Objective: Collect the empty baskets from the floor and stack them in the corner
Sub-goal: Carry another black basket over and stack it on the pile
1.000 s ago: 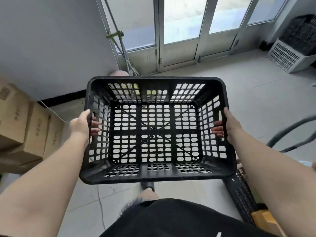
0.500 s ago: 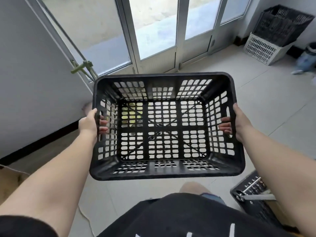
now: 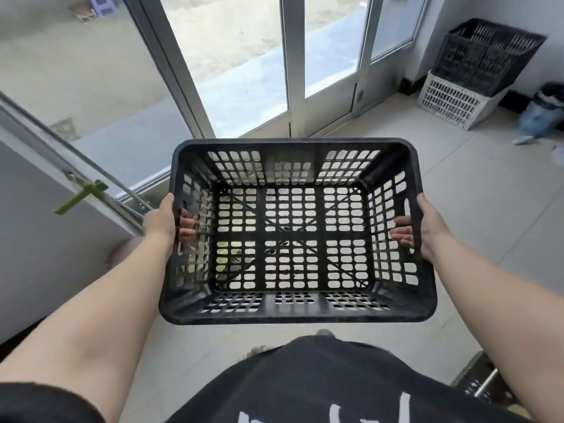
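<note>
Two baskets already sit nested in the far right corner of the floor (image 3: 457,209), a black basket (image 3: 485,53) tilted inside a white basket (image 3: 451,100) against the wall, and that stack lies ahead and to my right, well apart from what I carry. Glass doors (image 3: 244,71) fill the wall ahead. The empty black basket (image 3: 293,312) hangs in the air in front of my waist, open side up, its long axis running across me from one hand to the other, so each short end meets a palm. My left hand (image 3: 160,219) grips the left short end, thumb along the outside of the rim and fingers hooked through the handle slot so they show inside the wall. My right hand (image 3: 428,222) holds the right short end the same way, fingers curled through its slot. Since the stack lies to the right, I judge my right hand the nearer one, and the basket must swing that way and arrive level above the tilted black one. A green clip (image 3: 81,193) hangs on a pole at the left.
</note>
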Demonstrator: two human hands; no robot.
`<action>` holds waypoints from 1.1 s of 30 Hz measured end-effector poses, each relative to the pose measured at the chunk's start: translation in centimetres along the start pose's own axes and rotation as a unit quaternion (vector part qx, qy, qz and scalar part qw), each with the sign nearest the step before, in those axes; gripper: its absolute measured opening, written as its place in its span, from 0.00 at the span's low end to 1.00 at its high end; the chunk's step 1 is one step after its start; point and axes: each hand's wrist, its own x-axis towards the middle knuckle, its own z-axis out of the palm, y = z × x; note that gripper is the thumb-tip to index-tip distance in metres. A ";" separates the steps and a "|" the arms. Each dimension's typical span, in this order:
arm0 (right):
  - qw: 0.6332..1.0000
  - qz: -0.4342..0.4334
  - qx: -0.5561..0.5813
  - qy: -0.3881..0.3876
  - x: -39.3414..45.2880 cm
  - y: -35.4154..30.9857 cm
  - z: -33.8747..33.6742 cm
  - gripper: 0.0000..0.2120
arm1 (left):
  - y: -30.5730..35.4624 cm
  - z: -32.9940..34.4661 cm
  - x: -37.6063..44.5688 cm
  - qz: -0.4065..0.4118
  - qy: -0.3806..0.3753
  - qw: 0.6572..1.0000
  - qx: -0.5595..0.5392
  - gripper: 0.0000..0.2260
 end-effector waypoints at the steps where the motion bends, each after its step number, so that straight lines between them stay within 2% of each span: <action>1: 1.000 0.001 0.001 0.004 1.2 -1.0 -0.1 0.35 | 0.7 1.5 1.3 -0.002 -0.005 1.000 0.000 0.21; 13: 0.996 0.021 0.007 0.082 15.0 -11.8 -3.1 0.36 | 8.1 20.3 13.1 -0.006 -0.053 0.995 0.079 0.23; 23: 0.984 0.037 0.067 0.162 26.7 -22.2 -4.2 0.35 | 18.3 39.0 24.6 -0.035 -0.136 0.986 0.092 0.14; 27: 0.977 0.035 0.094 0.188 30.8 -26.3 -5.2 0.36 | 22.1 46.1 28.7 -0.024 -0.163 0.981 0.106 0.19; 33: 0.971 0.038 0.112 0.208 37.5 -31.7 -7.8 0.38 | 25.9 56.3 33.8 -0.017 -0.200 0.971 0.129 0.21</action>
